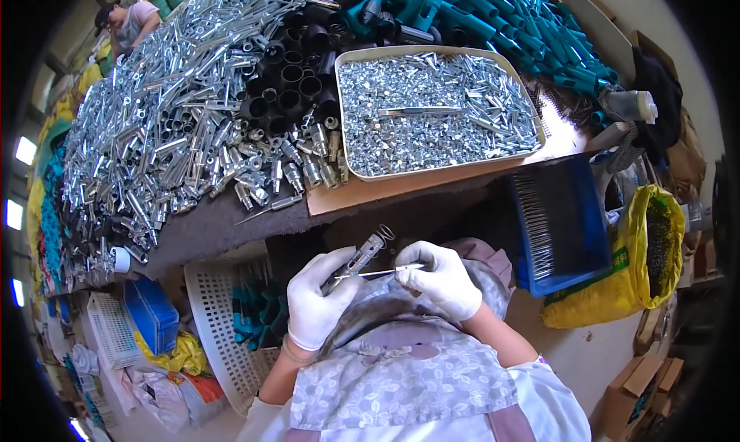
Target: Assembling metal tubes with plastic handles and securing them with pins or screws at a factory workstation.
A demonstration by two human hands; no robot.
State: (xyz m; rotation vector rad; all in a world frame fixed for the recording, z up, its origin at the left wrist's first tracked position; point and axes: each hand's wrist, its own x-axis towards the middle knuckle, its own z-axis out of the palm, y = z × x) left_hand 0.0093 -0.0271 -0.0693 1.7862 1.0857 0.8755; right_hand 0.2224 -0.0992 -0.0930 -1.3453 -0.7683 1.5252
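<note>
My left hand [316, 303], in a white glove, is closed around a slotted metal cylinder [367, 254], held tilted above my lap. A loose-looking coil spring [385, 232] sticks out at the cylinder's upper end. My right hand [443, 280], also gloved, pinches a slim, straight metal tool [381, 272]. The tool's left end meets the cylinder's side beside my left fingers; its exact kind is too small to make out. Beyond my hands, a cream-rimmed tray [443, 168] full of small metal pieces stands on the table, with tweezers [418, 111] lying on top of them.
Shiny metal parts [177, 110], black cups [291, 87] and teal housings [532, 37] are heaped on the table. A blue bin [578, 249] and yellow sack [593, 295] stand right; a white basket [212, 303] holds teal parts at left. Another person [132, 22] is far left.
</note>
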